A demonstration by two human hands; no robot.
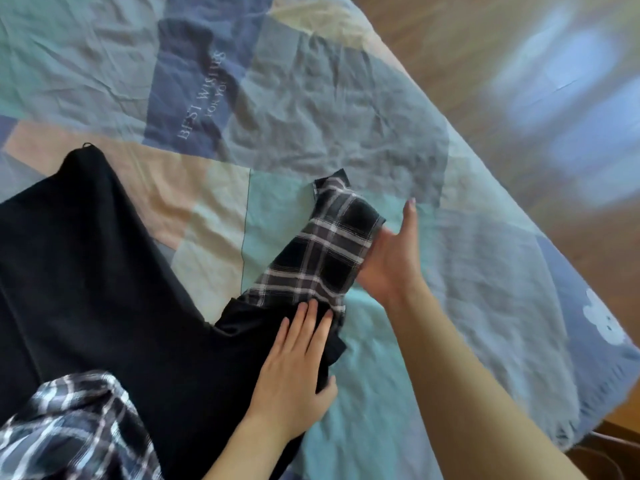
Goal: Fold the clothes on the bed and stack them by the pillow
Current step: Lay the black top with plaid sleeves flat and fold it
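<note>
Patchwork bedspread [346,109] underneath. Left hand [294,368] flat, fingers straight, pinning black garment [97,271] just behind fold line. Right hand [384,261] under plaid sleeve [325,251], fingers hidden, probably lifting it inward.

Under the left hand [294,362] lies a black garment [86,271] of soft, matt cloth, smooth and without sheen. Its sleeve [325,247], draped against the right hand [384,261], is a woven plaid cloth in black, grey and white, also matt. Beneath both hands the bed cover [346,109] is thin, creased cotton-like fabric, dull-surfaced, in pale patchwork colours. Beyond the right hand, the floor [519,64] looks like wood, glossy enough to reflect light.
</note>
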